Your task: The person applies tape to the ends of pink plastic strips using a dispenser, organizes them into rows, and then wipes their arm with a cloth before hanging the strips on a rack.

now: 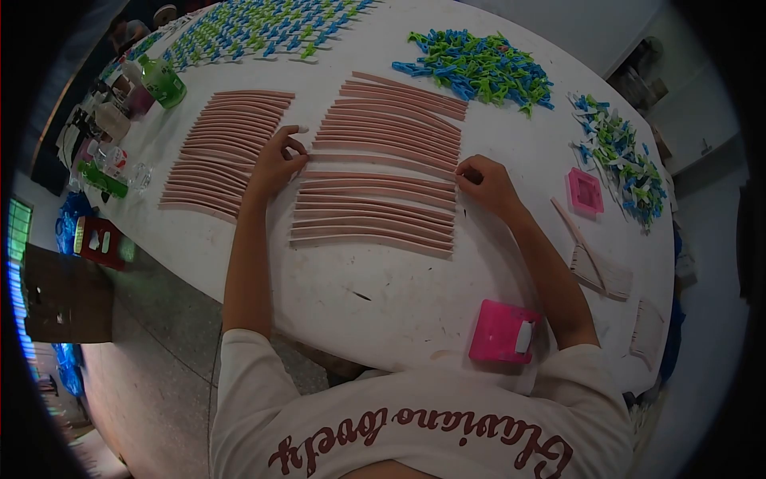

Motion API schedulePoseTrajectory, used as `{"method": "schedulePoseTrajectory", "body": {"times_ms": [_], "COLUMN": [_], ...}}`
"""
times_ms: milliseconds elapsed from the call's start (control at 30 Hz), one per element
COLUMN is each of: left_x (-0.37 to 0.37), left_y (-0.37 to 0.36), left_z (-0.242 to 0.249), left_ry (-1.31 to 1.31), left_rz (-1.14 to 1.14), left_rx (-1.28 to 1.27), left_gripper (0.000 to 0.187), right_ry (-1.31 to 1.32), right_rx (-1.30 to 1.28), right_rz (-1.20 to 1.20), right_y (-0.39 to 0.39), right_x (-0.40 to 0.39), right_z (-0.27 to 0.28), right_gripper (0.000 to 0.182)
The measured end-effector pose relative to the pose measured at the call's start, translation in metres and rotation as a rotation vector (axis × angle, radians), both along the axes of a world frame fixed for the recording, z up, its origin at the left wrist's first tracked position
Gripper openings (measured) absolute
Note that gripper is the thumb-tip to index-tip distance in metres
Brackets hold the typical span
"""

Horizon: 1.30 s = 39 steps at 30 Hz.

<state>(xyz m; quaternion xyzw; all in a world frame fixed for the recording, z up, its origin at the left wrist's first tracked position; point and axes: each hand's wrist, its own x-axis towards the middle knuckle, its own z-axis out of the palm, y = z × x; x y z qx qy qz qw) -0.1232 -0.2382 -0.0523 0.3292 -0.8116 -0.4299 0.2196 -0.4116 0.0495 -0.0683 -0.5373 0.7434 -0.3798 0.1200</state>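
In the head view, my left hand (pixel 274 164) and my right hand (pixel 489 185) reach over the white counter (pixel 351 279), at opposite ends of one pink strip (pixel 383 160) in the middle stack. My left thumb and a fingertip sit narrow beside its left end, while another finger stretches away toward the far side, something pale at its tip. My right thumb and forefinger come close together at the right end, the hand curled. I can't tell whether either set of fingers really grips the strip or only touches it. More strips lie side by side on the far and near sides of my hands, and the left stack (pixel 215 152) is just beyond my left hand. To the far right there's a pile of blue and green clips (pixel 487 68), with a looser heap (pixel 626 160) on the right. The pink square dish (pixel 585 191) is right of my right hand; the bright pink box (pixel 499 331) sits near me, beside my right forearm. Bottles stand along the left edge, including a green one (pixel 162 81), and rows of clips (pixel 263 32) cover the far left.
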Motion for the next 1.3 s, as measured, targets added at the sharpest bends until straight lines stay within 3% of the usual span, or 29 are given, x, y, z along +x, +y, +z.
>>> {"method": "schedulePoseTrajectory", "body": {"times_ms": [1300], "left_x": [0.001], "left_y": [0.002], "left_z": [-0.001], "left_ry": [-0.032], "left_rz": [0.058], "left_rx": [0.021], "left_gripper": [0.057], "right_ry": [-0.04], "right_rx": [0.129], "right_rz": [-0.037], "right_y": [-0.001], "right_x": [-0.007], "right_z": [0.006], "right_gripper": [0.014]}}
